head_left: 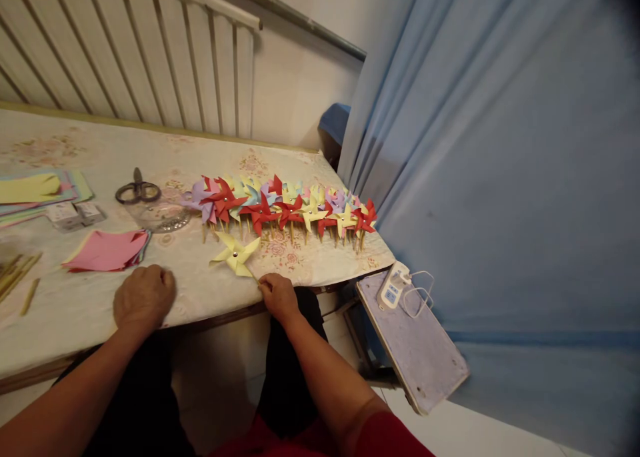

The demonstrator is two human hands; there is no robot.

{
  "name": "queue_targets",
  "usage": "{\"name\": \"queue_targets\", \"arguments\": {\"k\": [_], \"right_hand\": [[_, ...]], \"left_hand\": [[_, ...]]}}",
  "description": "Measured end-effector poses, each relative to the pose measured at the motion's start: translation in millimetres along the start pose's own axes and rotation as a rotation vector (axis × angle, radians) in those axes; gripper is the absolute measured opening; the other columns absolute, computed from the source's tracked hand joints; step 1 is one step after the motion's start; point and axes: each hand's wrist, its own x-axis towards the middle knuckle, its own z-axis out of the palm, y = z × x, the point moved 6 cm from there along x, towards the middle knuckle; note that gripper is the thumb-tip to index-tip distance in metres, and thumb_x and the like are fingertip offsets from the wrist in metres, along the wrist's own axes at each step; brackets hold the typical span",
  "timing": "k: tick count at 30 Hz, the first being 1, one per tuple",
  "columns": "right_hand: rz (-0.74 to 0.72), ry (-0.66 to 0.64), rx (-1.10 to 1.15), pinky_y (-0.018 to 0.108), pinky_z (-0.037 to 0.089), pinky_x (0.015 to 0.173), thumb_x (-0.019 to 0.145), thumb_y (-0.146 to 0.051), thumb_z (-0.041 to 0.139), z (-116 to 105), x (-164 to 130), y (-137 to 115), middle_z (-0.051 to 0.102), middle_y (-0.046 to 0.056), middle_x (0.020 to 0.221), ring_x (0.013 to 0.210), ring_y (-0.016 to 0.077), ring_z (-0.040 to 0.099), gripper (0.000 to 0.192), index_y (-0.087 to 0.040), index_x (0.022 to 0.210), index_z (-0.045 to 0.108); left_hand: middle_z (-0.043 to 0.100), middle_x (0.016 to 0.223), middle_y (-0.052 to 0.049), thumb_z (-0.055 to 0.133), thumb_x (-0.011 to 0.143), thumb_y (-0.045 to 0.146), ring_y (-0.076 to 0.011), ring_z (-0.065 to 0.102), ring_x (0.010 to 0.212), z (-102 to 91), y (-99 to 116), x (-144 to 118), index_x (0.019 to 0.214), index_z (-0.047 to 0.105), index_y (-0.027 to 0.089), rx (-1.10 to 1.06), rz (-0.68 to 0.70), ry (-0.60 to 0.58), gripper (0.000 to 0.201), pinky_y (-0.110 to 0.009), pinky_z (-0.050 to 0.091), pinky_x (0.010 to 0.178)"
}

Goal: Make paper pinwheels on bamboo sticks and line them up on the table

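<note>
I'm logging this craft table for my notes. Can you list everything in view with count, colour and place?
yellow pinwheel: one, table front, at right hand
pinwheel row: many, red, yellow, purple, table right
scissors: one, dark, over glass dish
pink paper squares: stack, table left
coloured paper sheets: stack, far left
wooden sticks: several, left edge
white device: one, on grey board
left hand: closed, resting on table
right hand: pinching pinwheel's stick

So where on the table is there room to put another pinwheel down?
Bare cloth lies between the left hand and the yellow pinwheel held by the right hand, and behind the scissors toward the wall. It is crowded along the pinwheel row and at the left, with the pink paper and paper stack.
</note>
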Motion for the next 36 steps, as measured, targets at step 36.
{"name": "queue_targets", "arguments": {"k": [36], "right_hand": [[-0.026, 0.039, -0.047, 0.027, 0.045, 0.081, 0.088, -0.010, 0.053, 4.0, -4.1, -4.9, 0.070, 0.005, 0.089, 0.086, 0.0181, 0.062, 0.018, -0.018, 0.089, 0.069]], "left_hand": [[0.066, 0.097, -0.018, 0.031, 0.095, 0.032, -0.0295, 0.061, 0.090, -6.5, 1.3, -10.4, 0.096, 0.068, 0.011, -0.078, 0.010, 0.042, 0.043, -0.037, 0.040, 0.072]]}}
